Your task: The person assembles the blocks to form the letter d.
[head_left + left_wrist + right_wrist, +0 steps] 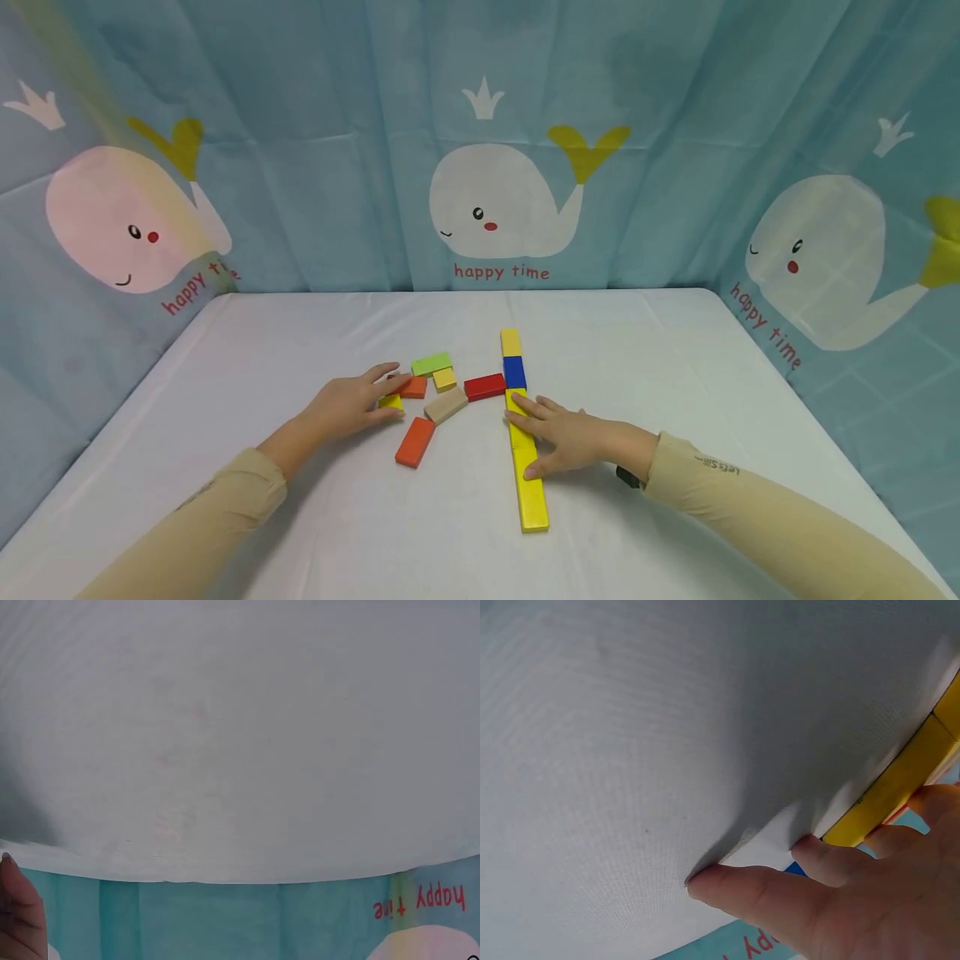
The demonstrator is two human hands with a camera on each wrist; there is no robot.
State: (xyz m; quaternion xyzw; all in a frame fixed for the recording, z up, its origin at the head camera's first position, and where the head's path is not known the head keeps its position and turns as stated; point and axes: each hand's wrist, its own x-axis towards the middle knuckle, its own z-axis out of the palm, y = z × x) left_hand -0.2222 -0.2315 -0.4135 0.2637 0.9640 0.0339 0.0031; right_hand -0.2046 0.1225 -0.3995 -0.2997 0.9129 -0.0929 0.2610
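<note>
In the head view a long row of blocks runs toward the viewer: pale yellow [511,342], blue [515,372], then two long yellow ones, the nearer yellow block [532,500] lying end to end with the farther. My right hand [573,435] rests with spread fingers over these yellow blocks, its thumb near their joint. A red block [485,387] meets the row from the left. My left hand [341,408] reaches among loose blocks, index fingertip at an orange-red block [415,387], thumb beside a small yellow block [392,402]. Its wrist view shows only one fingertip [19,900].
Around the left hand lie a green block [431,364], a small yellow block [445,380], a wooden block [446,406] and an orange block [415,442]. White cloth covers the table [315,533]. A blue whale-print curtain [322,208] hangs along the back and sides.
</note>
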